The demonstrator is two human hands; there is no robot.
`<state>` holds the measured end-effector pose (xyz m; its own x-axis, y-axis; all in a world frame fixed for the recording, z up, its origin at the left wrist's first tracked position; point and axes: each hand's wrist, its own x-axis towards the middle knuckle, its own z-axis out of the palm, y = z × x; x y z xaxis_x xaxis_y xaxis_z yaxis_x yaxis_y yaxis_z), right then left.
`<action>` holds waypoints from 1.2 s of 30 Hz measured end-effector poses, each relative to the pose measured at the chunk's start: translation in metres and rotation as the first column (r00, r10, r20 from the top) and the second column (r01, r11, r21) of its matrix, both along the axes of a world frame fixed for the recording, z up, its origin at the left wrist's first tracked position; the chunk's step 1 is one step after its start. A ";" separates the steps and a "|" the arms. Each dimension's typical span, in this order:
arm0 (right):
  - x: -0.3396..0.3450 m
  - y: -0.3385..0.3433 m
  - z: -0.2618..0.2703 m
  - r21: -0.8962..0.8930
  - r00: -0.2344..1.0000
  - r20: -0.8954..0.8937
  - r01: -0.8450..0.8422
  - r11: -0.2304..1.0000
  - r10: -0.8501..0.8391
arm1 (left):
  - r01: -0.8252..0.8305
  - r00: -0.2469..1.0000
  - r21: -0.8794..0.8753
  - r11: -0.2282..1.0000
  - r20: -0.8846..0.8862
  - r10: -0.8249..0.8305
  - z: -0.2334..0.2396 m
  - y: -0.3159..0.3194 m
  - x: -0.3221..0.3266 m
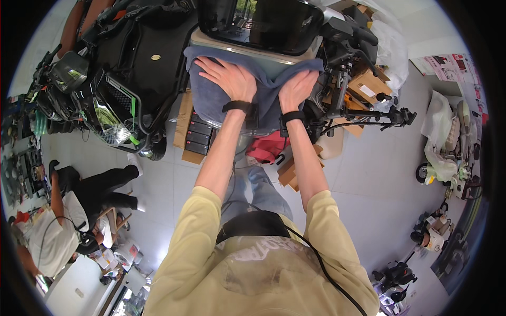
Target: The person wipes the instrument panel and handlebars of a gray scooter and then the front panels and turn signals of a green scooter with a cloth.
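Observation:
A blue-grey cloth (209,93) lies spread over the front of a vehicle body (276,65) with pale panels and a bright metal trim strip. On the cloth's left half my left hand (233,81) rests flat, fingers apart. My right hand (298,89) lies on the right part, its fingers close together near the cloth's edge; whether they pinch the fabric is unclear. Between the hands the upper edge sags in a fold. Just beyond it rises a glossy black panel (261,25) with reflections. Each wrist wears a black strap with a small device.
At left stands a black vehicle (154,75) with green accents. Below the cloth are a carton of black boxes (197,136) and a red bag (267,148). Handlebars (367,114) jut out at right, near open cartons (367,85). Another person (59,225) is at lower left.

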<state>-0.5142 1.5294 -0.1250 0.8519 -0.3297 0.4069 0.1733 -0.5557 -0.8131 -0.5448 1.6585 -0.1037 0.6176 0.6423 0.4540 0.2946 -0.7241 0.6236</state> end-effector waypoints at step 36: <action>-0.001 -0.008 0.007 -0.117 0.990 0.119 -0.063 0.991 0.077 | 0.043 0.987 0.130 0.991 0.148 -0.062 -0.025 0.000 -0.017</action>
<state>-0.5153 1.5214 -0.1177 0.8126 -0.2170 0.5409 0.3094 -0.6259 -0.7159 -0.5617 1.6590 -0.1288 0.5667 0.5427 0.6199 0.1630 -0.8114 0.5613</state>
